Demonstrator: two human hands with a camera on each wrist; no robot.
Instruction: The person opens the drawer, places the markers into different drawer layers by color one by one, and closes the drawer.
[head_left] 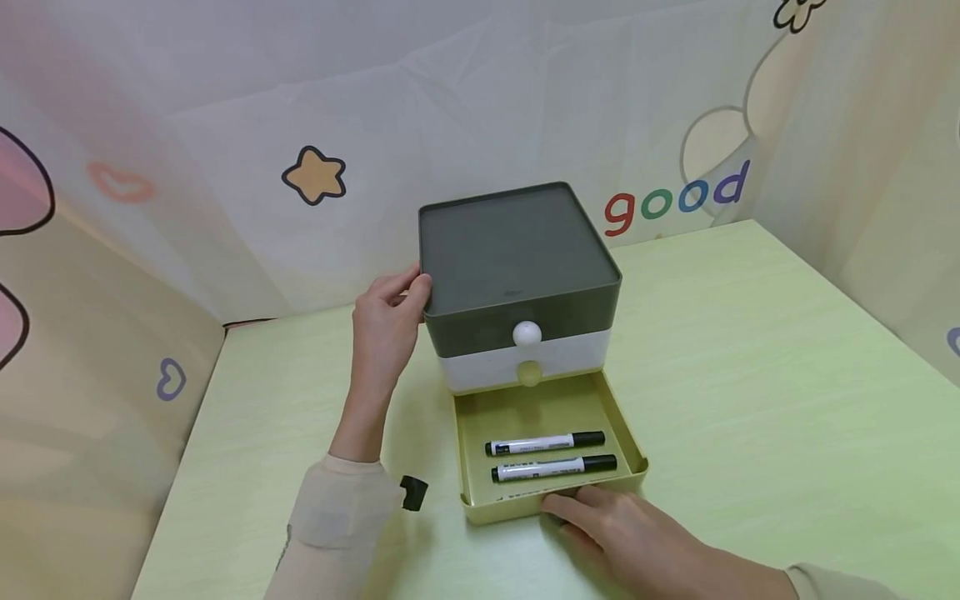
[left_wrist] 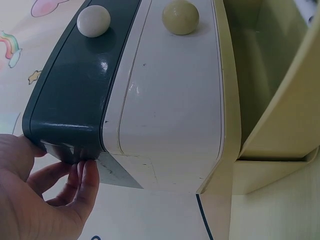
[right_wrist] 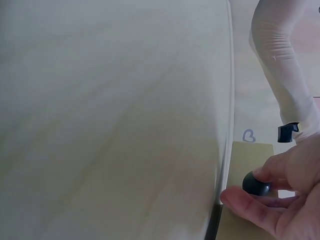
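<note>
A small stacked drawer box (head_left: 517, 250) stands on the table, with a dark grey top tier, a white middle tier and a yellow-green bottom drawer (head_left: 517, 410) pulled out. Two black-and-white markers, an upper marker (head_left: 543, 443) and a lower marker (head_left: 555, 467), lie side by side in that drawer. My left hand (head_left: 386, 321) holds the box's upper left edge, its bent fingers against the grey side. At the drawer's front is my right hand (head_left: 630, 537). In the right wrist view, its thumb and fingers pinch a dark round knob (right_wrist: 255, 184).
The upper tiers are closed, with a white knob (head_left: 527, 334) and a yellow-green knob (head_left: 530, 373). The pale green table (head_left: 750, 400) extends on both sides. A printed curtain (head_left: 360, 100) hangs close behind the box.
</note>
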